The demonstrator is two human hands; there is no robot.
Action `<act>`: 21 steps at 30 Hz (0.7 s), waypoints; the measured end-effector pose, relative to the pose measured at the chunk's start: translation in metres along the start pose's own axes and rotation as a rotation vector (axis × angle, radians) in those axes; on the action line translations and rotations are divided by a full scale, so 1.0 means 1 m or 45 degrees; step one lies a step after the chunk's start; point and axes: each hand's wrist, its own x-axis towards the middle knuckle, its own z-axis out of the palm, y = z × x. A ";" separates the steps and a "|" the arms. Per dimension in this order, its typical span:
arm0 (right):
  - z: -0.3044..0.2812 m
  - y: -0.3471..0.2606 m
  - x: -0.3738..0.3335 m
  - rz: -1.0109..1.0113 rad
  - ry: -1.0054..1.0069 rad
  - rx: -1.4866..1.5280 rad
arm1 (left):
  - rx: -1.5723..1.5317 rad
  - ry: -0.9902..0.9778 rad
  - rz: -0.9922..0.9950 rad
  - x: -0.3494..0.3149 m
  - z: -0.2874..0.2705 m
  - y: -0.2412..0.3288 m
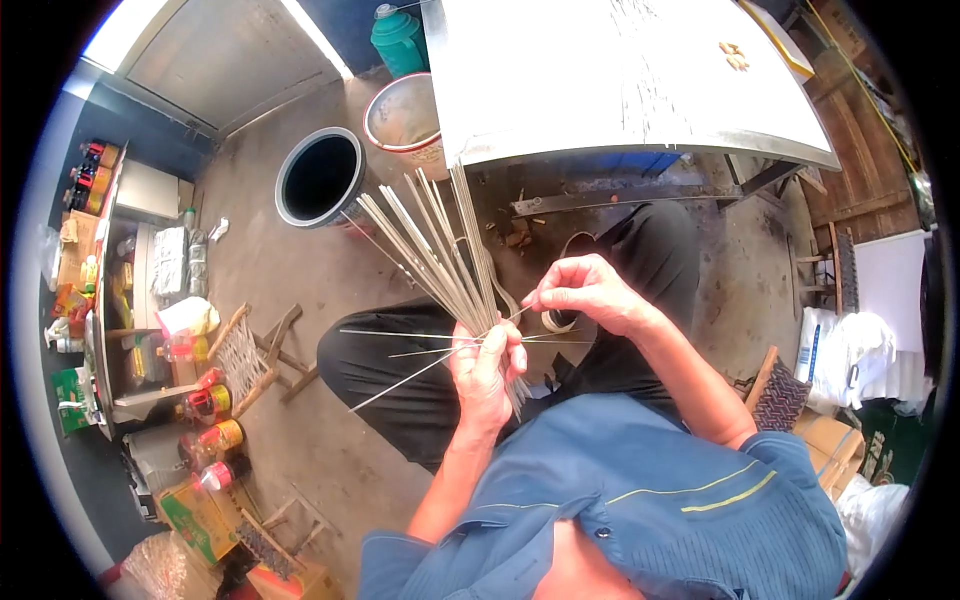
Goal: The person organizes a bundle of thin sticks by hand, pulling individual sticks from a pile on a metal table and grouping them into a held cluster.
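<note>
A fanned bundle of long, thin grey-beige rods (432,255) rises from my left hand (482,375), which is closed around its lower part. I cannot tell whether the rods are wire or plant stems. Several single rods (400,386) stick out sideways across the bundle at my left thumb, some over my left thigh. Just to the right, my right hand (595,290) is closed in a pinch on the end of a thin strand (521,312) that runs back to the bundle. Short lower ends of the bundle show beneath my left hand.
A white-topped table (540,90) stands ahead, with thin dark strands and small tan pieces (734,56) on it. Left of it are a dark bucket (320,178), a red-rimmed bucket (402,115) and a green flask (398,42). Shelves with bottles and a folding stool (243,362) line the left.
</note>
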 end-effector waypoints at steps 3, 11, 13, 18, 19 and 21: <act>-0.006 -0.005 -0.002 0.060 -0.109 -0.118 | -0.022 0.005 -0.009 0.002 -0.001 -0.001; -0.006 -0.022 0.019 0.099 0.059 -0.319 | 0.094 -0.018 -0.100 -0.004 0.001 -0.004; 0.000 -0.029 0.033 -0.040 0.215 -0.155 | 0.113 -0.028 -0.130 -0.008 0.001 -0.006; 0.003 -0.033 0.057 -0.091 0.382 0.063 | 0.181 -0.038 -0.200 -0.017 0.000 -0.011; -0.001 -0.031 0.059 -0.099 0.348 0.100 | 0.176 -0.026 -0.208 -0.018 -0.001 -0.011; -0.003 -0.030 0.058 -0.106 0.316 0.137 | 0.171 -0.017 -0.219 -0.018 -0.002 -0.011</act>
